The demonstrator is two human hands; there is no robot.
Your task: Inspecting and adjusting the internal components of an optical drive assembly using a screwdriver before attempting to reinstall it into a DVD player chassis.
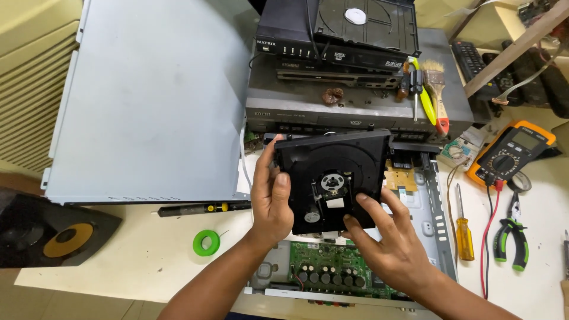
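Note:
Both my hands hold a black plastic disc-drive tray assembly (341, 160) tilted up above an open player chassis (435, 225). A round spindle motor and laser unit (333, 185) show at its middle. My left hand (271, 198) grips the assembly's left edge, thumb on its face. At the lower right corner, my right hand (388, 240) has its fingers on the face near the laser unit. A green circuit board (323, 268) with several dark capacitors lies in the chassis below.
A grey metal cover (148, 101) lies at left. Stacked players (355, 89) stand behind, with a brush and screwdrivers (430, 89) on top. An orange multimeter (512, 148), yellow screwdriver (464, 228), green pliers (512, 237), green tape roll (206, 242) and a speaker (53, 234) surround the chassis.

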